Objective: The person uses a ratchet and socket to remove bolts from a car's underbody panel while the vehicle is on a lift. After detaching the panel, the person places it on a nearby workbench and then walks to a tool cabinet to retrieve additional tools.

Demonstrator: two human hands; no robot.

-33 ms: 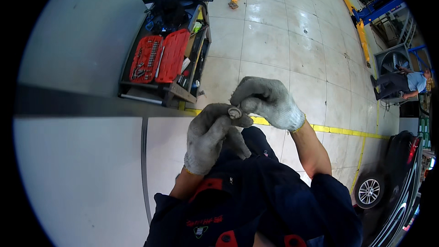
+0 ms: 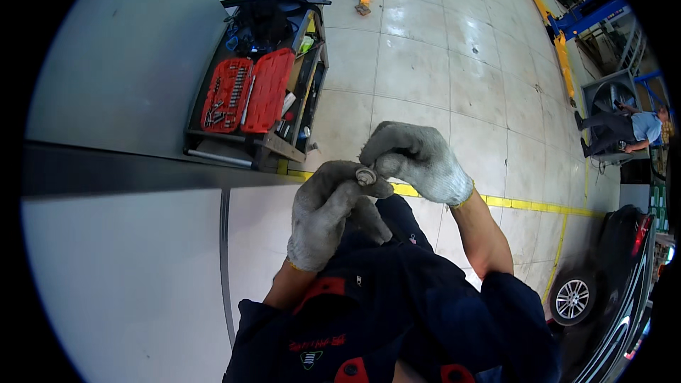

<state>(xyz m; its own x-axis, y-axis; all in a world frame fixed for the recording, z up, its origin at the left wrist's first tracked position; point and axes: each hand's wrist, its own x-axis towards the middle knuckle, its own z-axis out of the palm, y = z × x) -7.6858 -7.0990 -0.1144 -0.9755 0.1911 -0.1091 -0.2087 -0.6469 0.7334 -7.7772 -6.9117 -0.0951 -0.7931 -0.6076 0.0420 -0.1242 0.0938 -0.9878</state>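
Both of my hands wear grey-white knitted gloves with dark, soiled fingers. Held in front of my body is a small round metal bolt, its flanged head showing and the rest hidden by the gloves. My left hand pinches it between thumb and forefinger, the other fingers hanging below. From the right, the bent fingers and thumb of my right hand close at the bolt's upper edge. Exactly how those fingertips grip it is hidden.
To the left, a black tool cart carries an open red socket case and dark gear. A large grey panel stands close on my left. At the right are a black car, yellow lift arms and a person in blue.
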